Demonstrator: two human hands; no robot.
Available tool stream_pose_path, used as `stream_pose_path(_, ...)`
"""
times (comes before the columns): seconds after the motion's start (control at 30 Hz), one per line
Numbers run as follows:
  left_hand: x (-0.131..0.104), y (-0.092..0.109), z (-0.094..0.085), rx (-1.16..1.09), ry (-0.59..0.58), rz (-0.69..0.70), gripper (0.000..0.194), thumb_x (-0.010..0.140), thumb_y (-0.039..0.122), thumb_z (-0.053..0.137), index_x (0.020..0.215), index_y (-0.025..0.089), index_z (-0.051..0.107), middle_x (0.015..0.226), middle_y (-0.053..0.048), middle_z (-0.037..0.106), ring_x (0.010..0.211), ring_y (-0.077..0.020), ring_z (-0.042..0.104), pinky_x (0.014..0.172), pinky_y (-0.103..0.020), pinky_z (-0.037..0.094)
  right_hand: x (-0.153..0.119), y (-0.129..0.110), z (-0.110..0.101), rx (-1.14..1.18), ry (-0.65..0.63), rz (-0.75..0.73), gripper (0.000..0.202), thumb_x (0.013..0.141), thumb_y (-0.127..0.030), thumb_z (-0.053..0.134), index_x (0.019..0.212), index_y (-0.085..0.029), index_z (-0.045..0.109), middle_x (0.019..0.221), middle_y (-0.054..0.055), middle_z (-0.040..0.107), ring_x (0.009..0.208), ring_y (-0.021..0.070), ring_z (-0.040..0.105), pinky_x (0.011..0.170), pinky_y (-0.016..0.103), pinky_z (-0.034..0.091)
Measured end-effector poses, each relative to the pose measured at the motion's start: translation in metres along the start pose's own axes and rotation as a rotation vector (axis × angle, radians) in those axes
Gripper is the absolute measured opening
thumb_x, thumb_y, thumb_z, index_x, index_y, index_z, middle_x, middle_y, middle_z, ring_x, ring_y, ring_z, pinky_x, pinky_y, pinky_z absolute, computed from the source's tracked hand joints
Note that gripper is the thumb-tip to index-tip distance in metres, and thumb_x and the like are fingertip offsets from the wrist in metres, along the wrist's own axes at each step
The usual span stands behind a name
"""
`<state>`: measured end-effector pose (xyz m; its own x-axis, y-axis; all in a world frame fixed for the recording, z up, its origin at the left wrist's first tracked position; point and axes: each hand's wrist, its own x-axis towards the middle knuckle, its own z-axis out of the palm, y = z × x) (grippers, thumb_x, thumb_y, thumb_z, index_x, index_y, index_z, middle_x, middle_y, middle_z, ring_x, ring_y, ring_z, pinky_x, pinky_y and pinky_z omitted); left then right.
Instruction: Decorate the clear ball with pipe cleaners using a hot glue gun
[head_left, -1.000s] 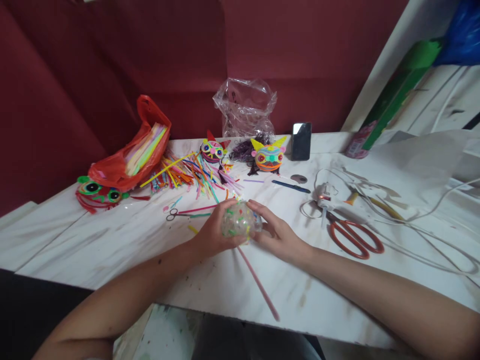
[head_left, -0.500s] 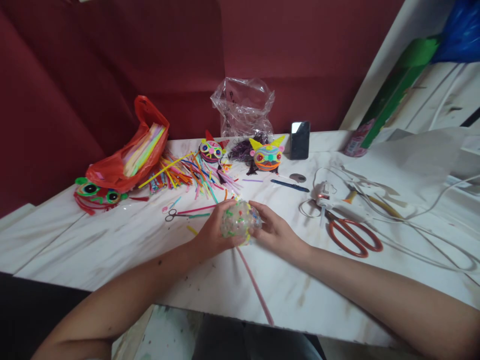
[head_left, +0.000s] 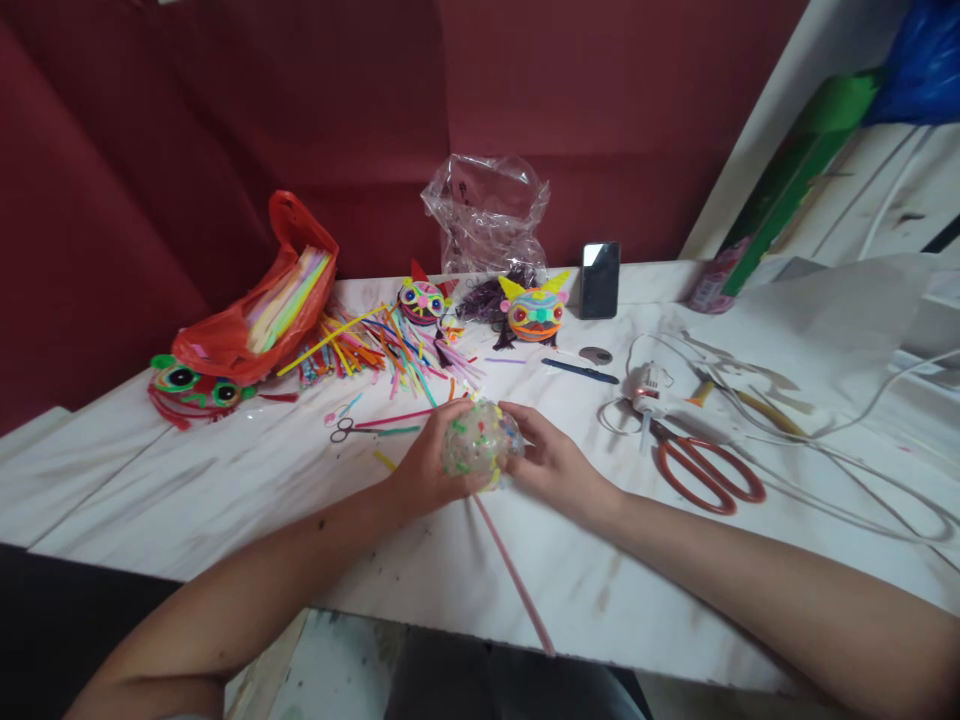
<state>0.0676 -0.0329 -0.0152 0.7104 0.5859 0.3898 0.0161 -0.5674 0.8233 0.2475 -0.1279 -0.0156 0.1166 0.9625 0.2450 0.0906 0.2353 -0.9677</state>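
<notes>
Translucent, colour-speckled round ball (head_left: 477, 442) sits over the white marbled table (head_left: 450, 580), clasped between our curled left hand (head_left: 429, 462) and right hand (head_left: 553, 465); a thin pink stick (head_left: 515, 572) runs out below it. Orange-handled scissors (head_left: 711, 480) lie to our right; small dark-handled scissors (head_left: 351, 429), left.

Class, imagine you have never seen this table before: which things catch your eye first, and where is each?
Probably the bright red plastic bag at the left, against a decorated head with green-ringed eyes. Two smaller heads, one red-horned, one yellow-horned, sit towards the back of the table. Nearer, at the centre, a clear, colour-flecked object is between the left hand and right hand.
</notes>
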Motion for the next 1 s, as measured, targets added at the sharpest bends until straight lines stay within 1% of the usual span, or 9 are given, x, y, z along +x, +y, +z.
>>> stream_pose_path(0.2,0.0,0.0,0.003,-0.001,0.024,-0.014,0.081,0.064,0.036,0.078,0.134,0.026,0.039,0.142,-0.013,0.043,0.128,-0.0358,0.048,0.104,-0.054,0.044,0.001,-0.001,0.0,-0.022,0.013,0.002,0.056,0.072,-0.027,0.068,0.124,-0.023,0.049,0.114,0.008,0.064,0.111,0.0237,0.059,0.089,0.037,0.052)
stream_pose_path(0.37,0.0,0.002,0.005,-0.001,0.045,-0.03,0.079,0.064,0.032,0.078,0.132,0.026,0.039,0.141,-0.012,0.044,0.127,-0.0337,0.048,0.105,-0.051,0.043,0.002,0.001,0.0,-0.028,0.032,-0.009,0.056,0.071,-0.029,0.068,0.124,-0.023,0.051,0.113,0.007,0.066,0.109,0.023,0.061,0.087,0.035,0.053)
stream_pose_path(0.5,0.001,-0.002,0.006,0.03,0.044,-0.022,0.085,0.06,0.028,0.08,0.133,0.028,0.036,0.14,-0.012,0.044,0.127,-0.0334,0.049,0.103,-0.051,0.045,0.001,0.0,0.0,-0.059,0.032,0.003,0.057,0.072,-0.03,0.068,0.126,-0.022,0.052,0.115,0.008,0.065,0.108,0.0227,0.061,0.086,0.035,0.054)
stream_pose_path(0.6,0.001,-0.002,0.007,0.063,0.056,-0.016,0.089,0.057,0.027,0.081,0.133,0.026,0.036,0.139,-0.013,0.045,0.125,-0.0337,0.05,0.1,-0.05,0.047,0.0,-0.002,0.001,-0.08,0.037,0.002,0.059,0.072,-0.029,0.069,0.127,-0.022,0.052,0.12,0.008,0.063,0.107,0.0225,0.062,0.087,0.035,0.054)
stream_pose_path(0.73,0.001,-0.001,0.005,0.142,0.078,0.09,0.085,0.06,0.029,0.08,0.133,0.025,0.037,0.138,-0.013,0.044,0.127,-0.0344,0.048,0.104,-0.054,0.044,0.0,-0.007,0.001,-0.031,0.028,0.028,0.055,0.074,-0.031,0.068,0.127,-0.024,0.054,0.121,0.007,0.064,0.108,0.0226,0.061,0.083,0.035,0.055)
stream_pose_path(0.83,0.003,-0.003,0.003,0.2,0.06,0.208,0.086,0.06,0.032,0.08,0.134,0.027,0.037,0.139,-0.013,0.042,0.131,-0.0369,0.042,0.109,-0.058,0.038,0.002,-0.011,0.0,0.022,0.026,0.038,0.044,0.077,-0.033,0.066,0.118,-0.023,0.056,0.117,0.006,0.066,0.106,0.0221,0.061,0.083,0.035,0.055)
stream_pose_path(0.9,0.003,-0.005,0.002,0.231,0.051,0.267,0.087,0.059,0.031,0.08,0.134,0.027,0.036,0.139,-0.013,0.041,0.132,-0.0377,0.041,0.11,-0.059,0.037,0.002,-0.012,-0.001,0.042,0.031,0.031,0.038,0.076,-0.032,0.067,0.112,-0.023,0.057,0.113,0.006,0.066,0.101,0.0209,0.062,0.083,0.036,0.054)
stream_pose_path(1.0,0.003,-0.006,0.002,0.268,0.04,0.292,0.087,0.06,0.03,0.078,0.135,0.026,0.036,0.139,-0.014,0.041,0.132,-0.0369,0.042,0.11,-0.058,0.037,0.003,-0.012,-0.002,0.065,0.039,0.049,0.036,0.074,-0.03,0.069,0.107,-0.022,0.056,0.107,0.005,0.067,0.094,0.0192,0.063,0.082,0.035,0.053)
